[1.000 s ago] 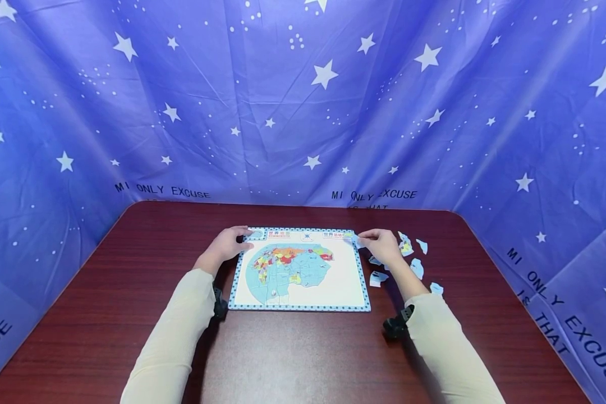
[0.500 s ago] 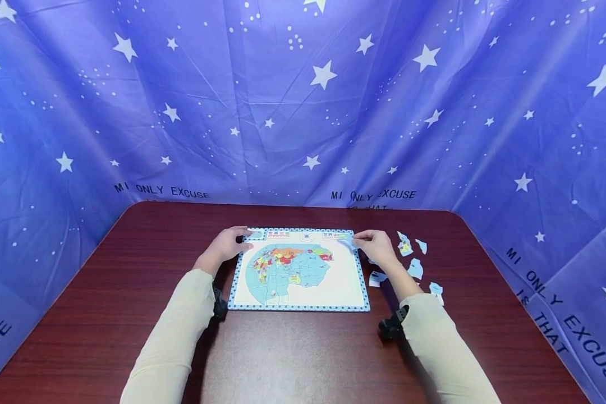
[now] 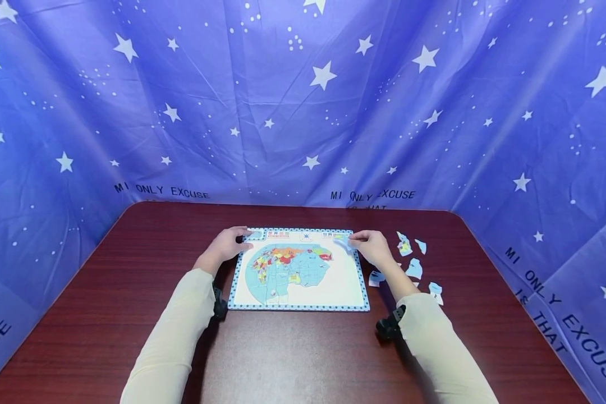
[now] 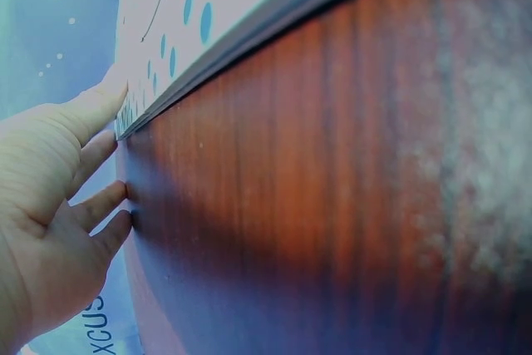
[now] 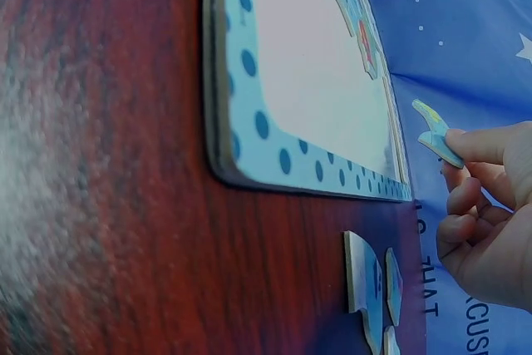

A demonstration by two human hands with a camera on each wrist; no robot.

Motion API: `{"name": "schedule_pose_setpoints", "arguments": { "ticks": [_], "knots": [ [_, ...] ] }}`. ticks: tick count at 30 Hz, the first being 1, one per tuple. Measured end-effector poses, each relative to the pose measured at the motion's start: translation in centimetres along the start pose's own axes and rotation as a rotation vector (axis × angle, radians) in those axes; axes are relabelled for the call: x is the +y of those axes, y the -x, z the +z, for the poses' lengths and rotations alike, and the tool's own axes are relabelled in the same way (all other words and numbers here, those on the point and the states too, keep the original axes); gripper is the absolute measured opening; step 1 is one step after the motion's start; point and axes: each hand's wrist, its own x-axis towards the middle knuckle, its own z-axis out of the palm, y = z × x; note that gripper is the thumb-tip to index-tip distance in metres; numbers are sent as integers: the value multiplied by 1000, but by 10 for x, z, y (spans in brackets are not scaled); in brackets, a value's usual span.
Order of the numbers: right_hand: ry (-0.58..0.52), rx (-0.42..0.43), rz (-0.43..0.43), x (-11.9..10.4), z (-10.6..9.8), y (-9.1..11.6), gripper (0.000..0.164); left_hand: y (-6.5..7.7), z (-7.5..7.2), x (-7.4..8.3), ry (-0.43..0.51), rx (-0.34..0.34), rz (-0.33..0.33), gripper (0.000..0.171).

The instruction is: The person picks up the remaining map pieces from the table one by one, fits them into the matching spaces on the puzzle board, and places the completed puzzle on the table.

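A world map jigsaw board (image 3: 328, 292) with a dotted blue border lies on the table. Joined map pieces (image 3: 310, 269) fill its left and middle; white backing shows at right and lower down. At the upper left corner my left hand (image 3: 224, 246) rests against the board, its fingers loosely extended. In the left wrist view the thumb (image 4: 98, 106) touches the board's edge, with the other fingers spread beside it. My right hand (image 5: 499, 197) pinches a light blue and yellow puzzle piece (image 5: 439, 135) between thumb and index finger, raised over the board's upper right corner.
Several loose puzzle pieces (image 3: 414, 269) are scattered on the dark red wooden table (image 3: 283, 359) right of the board, some partly behind the right forearm. A blue star-patterned cloth (image 3: 262, 140) hangs behind the table and along both sides.
My right hand has moved left with the puzzle piece, from the board's right edge to over its upper right corner. The left hand and the board have stayed put.
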Motion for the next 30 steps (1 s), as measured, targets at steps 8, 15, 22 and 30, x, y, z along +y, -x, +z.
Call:
{"name": "schedule_pose_setpoints", "arguments": {
  "ticks": [8, 15, 22, 30],
  "knots": [
    [18, -2, -9, 3, 7, 2, 23, -3, 5, -6, 5, -8, 4, 49],
    [-1, -5, 5, 0, 13, 0, 20, -5, 5, -6, -13, -6, -1, 49],
    [-17, -20, -6, 2, 17, -2, 21, -4, 3, -4, -2, -2, -11, 49],
    [-9, -27, 0, -3, 21, -2, 21, -5, 2, -3, -1, -3, -11, 49]
  ]
}}
